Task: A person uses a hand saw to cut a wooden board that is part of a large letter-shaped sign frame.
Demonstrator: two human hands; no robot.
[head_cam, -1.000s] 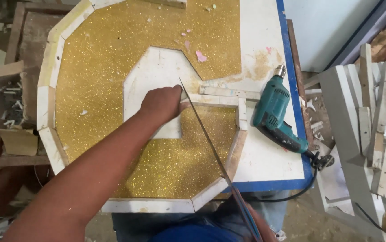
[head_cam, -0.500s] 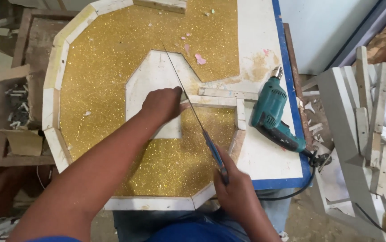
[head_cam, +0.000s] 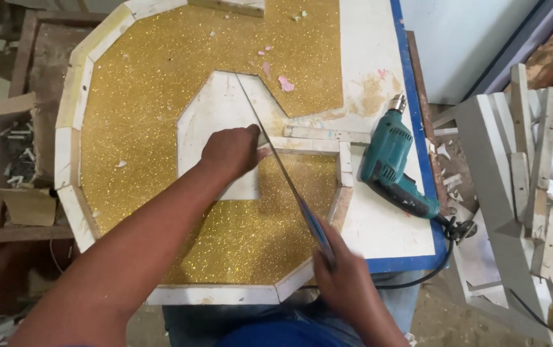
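Note:
A large gold glitter letter shape [head_cam: 160, 96] with a white wooden rim lies on a white worktable [head_cam: 379, 231]. My left hand [head_cam: 231, 153] presses down at the inner corner of the shape, fingers against the end of a white wood strip [head_cam: 315, 142]. My right hand [head_cam: 347, 283] grips the blue handle of a hand saw. The saw's thin blade [head_cam: 270, 135] runs diagonally up and left, crossing the wood strip right beside my left fingertips.
A teal electric drill [head_cam: 395, 167] lies on the table to the right, its cord hanging off the blue edge. White wood offcuts [head_cam: 533, 186] pile up at far right. At far left stands a cardboard box of small parts [head_cam: 13, 151].
My right hand and the saw have pushed forward, up and left, so the blade reaches farther across the white centre. The left hand stays pressed at the strip.

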